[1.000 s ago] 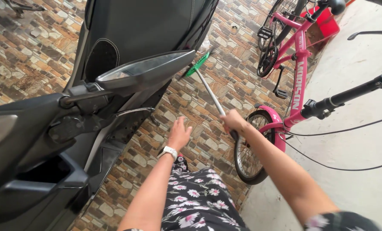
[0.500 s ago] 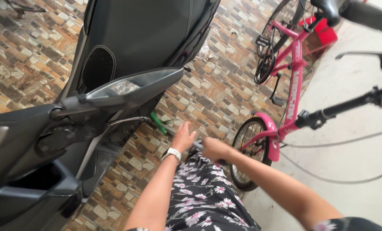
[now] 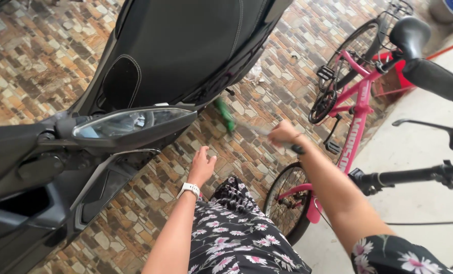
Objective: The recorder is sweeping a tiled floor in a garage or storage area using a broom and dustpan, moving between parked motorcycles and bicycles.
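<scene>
A wire basket (image 3: 400, 8) sat on the pink bicycle (image 3: 356, 109) at two o'clock; what it held could not be made out. A grey-blue bucket (image 3: 449, 7) stood at the top right corner, its contents hidden, and a red crate (image 3: 396, 76) showed behind the bicycle frame.

The right hand (image 3: 283, 134) was clenched around the metal handle of a broom (image 3: 236, 122), whose green head (image 3: 225, 114) lay blurred at twelve o'clock, down on the stone-patterned floor (image 3: 267, 86) just beside the edge of the black scooter (image 3: 150, 66). The left hand (image 3: 202, 166), wearing a white wristwatch (image 3: 188, 190), hung with fingers released and spread, holding nothing, above the floor near the scooter's footboard.

The scooter filled the nine-to-eleven o'clock side, its mirror (image 3: 130, 124) jutting toward the hands. A black handlebar (image 3: 414, 176) crossed at three o'clock, the bicycle's front wheel (image 3: 287, 203) below it.
</scene>
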